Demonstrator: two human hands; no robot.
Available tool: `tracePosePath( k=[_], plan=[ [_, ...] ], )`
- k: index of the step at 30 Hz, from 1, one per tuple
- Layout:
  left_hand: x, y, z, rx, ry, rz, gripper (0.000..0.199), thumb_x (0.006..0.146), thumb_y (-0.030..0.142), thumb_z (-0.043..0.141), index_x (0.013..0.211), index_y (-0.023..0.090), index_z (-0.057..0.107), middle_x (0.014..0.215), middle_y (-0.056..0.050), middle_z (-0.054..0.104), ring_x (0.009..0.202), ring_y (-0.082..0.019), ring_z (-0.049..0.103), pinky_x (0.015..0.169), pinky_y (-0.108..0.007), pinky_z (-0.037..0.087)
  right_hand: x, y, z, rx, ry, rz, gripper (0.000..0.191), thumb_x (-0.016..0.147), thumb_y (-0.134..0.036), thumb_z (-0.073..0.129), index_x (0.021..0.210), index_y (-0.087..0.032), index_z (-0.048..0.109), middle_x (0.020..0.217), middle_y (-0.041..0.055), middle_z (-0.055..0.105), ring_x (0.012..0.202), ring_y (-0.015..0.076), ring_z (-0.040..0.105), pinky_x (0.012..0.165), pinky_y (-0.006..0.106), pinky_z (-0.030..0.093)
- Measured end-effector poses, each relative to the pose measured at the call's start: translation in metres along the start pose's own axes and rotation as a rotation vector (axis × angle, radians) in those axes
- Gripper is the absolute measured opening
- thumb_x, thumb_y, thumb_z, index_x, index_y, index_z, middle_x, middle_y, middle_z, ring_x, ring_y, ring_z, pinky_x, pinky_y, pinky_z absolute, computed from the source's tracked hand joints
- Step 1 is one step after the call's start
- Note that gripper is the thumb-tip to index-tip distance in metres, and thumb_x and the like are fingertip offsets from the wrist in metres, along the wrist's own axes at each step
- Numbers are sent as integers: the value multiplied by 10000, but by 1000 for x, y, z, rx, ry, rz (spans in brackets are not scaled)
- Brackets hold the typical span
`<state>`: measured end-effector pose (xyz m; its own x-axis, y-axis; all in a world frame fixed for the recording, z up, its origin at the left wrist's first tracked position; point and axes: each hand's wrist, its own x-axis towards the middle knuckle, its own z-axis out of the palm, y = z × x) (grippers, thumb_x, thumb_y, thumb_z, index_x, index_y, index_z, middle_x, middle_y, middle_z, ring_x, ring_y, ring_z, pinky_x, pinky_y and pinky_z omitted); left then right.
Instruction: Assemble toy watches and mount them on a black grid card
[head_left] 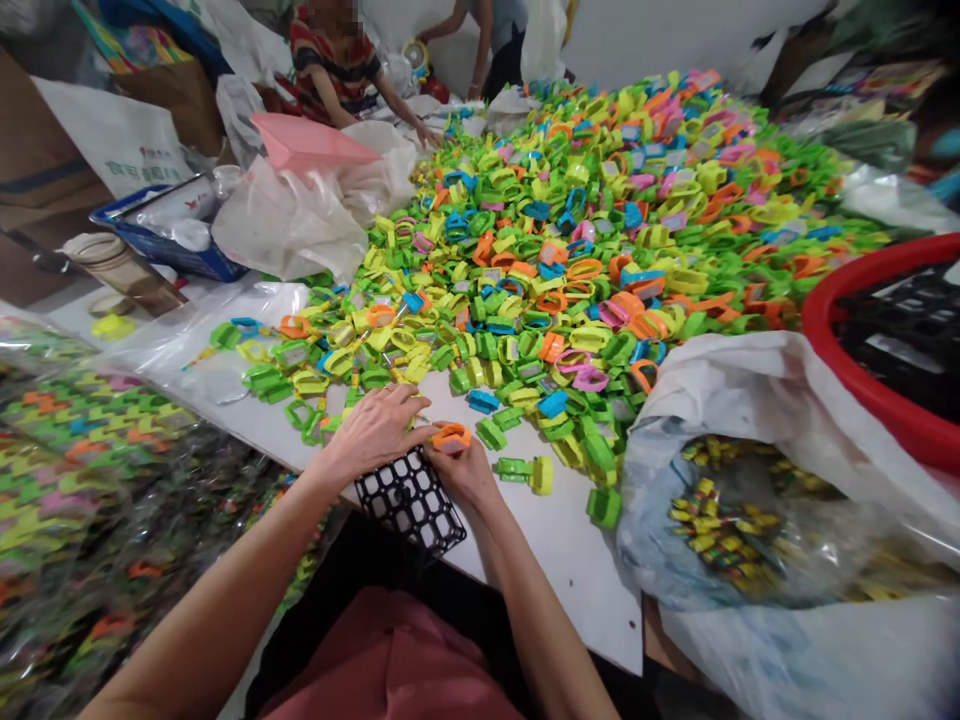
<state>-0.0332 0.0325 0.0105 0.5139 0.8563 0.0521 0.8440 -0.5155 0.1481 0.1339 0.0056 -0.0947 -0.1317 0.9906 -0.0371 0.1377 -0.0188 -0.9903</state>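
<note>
My right hand (pixel 469 472) is closed on an orange plastic piece (pixel 451 437) that looks like a small toy watch. Just left of it, my left hand (pixel 379 430) lies over the far end of a black grid tray (pixel 409 500), fingers stretched out and thumb towards the orange piece. Whether the left fingertips touch anything is hidden. The tray sits at the table's near edge, white showing through its openings. Beyond both hands spreads a big heap of similar plastic pieces (pixel 540 290) in green, yellow, orange, blue and pink.
A white bag (pixel 697 385) with small yellow pieces (pixel 712 530) stands at right, beside a red basin (pixel 825 320) holding black trays. At left are a blue basket (pixel 225 265), a jar (pixel 124 270) and bagged pieces (pixel 82 460). Two people work across the table (pixel 555 560).
</note>
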Motion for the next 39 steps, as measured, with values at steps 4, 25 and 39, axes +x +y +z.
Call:
tracePosePath(
  k=[4, 25, 39],
  plan=[
    [0, 0, 0, 13, 16, 6, 448, 970, 497, 353, 1192, 196, 600, 1166, -86, 625, 1082, -241, 594, 932, -365, 460, 2, -20, -3, 50, 16, 48, 194, 761, -354, 599, 740, -161, 609, 659, -21, 581, 635, 123, 507, 588, 236, 430],
    [-3, 2, -1, -19, -1, 36, 589, 865, 620, 504, 1354, 293, 499, 1157, -98, 600, 1072, -290, 577, 915, -415, 453, 7, -5, 28, -506, -114, -110, 301, 817, -247, 444, 1051, -169, 618, 903, 89, 670, 779, 218, 608, 724, 340, 501],
    [4, -28, -20, -97, 80, -118, 468, 902, 586, 457, 1197, 262, 621, 1258, -97, 582, 1122, -276, 580, 976, -436, 439, 133, -75, -11, -1085, -267, -307, 353, 869, -65, 389, 1130, -130, 617, 1163, 140, 622, 1049, 212, 566, 891, 314, 451]
  ],
)
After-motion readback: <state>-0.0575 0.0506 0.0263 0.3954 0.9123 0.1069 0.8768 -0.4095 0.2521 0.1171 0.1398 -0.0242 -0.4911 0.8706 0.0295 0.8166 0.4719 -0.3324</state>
